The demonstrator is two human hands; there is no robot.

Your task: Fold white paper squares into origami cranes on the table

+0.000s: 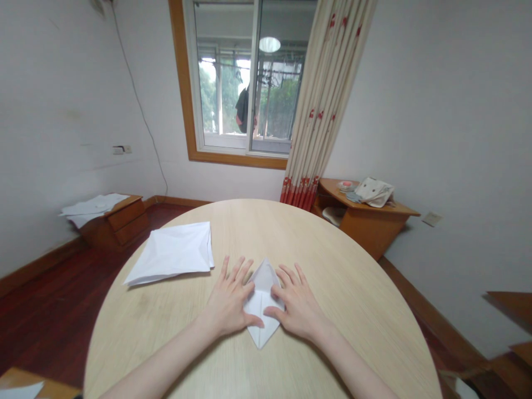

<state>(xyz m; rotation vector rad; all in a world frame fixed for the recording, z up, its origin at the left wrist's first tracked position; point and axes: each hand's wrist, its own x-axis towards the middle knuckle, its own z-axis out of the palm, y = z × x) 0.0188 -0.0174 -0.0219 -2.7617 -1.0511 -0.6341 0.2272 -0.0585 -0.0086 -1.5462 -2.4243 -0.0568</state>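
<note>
A small folded white paper (262, 282), diamond-shaped with a centre crease, lies on the round light-wood table (332, 266). My left hand (229, 299) rests flat on the paper's left side, fingers spread, thumb pressing the middle. My right hand (296, 303) lies flat on the right side, fingers stretched out, thumb meeting the left thumb near the crease. Both hands press the paper down and hide its side corners. Only its top and bottom points show.
A stack of white paper sheets (174, 252) lies on the table's left. A low wooden cabinet (114, 219) with papers stands left by the wall. A corner shelf (366, 216) with a cloth bag sits right. A window and curtain (324, 105) are behind.
</note>
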